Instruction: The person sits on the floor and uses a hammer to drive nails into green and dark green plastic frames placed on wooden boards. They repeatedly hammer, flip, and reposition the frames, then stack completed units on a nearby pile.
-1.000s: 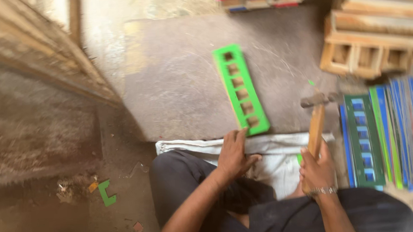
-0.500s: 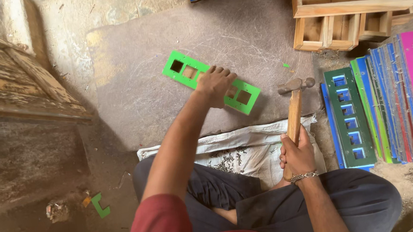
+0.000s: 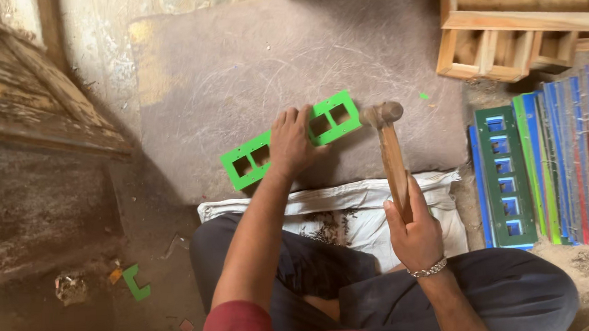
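A rough floor-level workshop: a worn stone slab (image 3: 233, 60) serves as the work surface, bare wooden crates (image 3: 524, 29) are stacked by it, painted cut-out frames (image 3: 553, 163) stand in a row, and scraps litter the dusty floor (image 3: 51, 317).

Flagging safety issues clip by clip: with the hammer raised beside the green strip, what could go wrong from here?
The left hand lies flat on the green strip, close to the hammer head, so a stray blow could hit the fingers. The right hand has its grip low on the handle, so aim may wander. The strip looks thin around its cutouts and might crack.
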